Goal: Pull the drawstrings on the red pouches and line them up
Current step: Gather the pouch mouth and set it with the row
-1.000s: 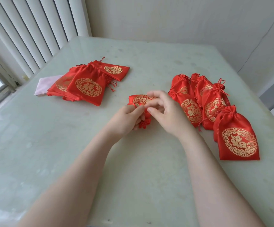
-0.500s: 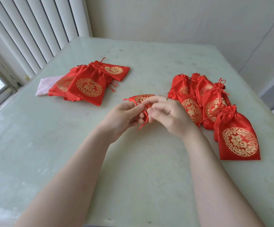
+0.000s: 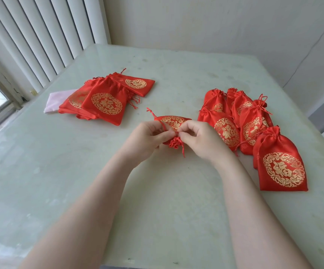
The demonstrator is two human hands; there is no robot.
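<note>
Both hands, left hand and right hand, now pinch the pouch; its mouth, open a moment ago, is bunched shut left of the finished row; lining up is likely next.

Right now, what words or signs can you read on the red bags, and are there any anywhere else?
"福" in gold, inside a round gold pattern, on the nearest pouch in the right row.
"福" on the top pouch of the left pile.
The same gold mark on the other pouches in the row is creased or partly hidden, and not clearly readable.
No other writing shows.

Pink cloth mostly under pouch pile, held pouch half behind fingers
</note>
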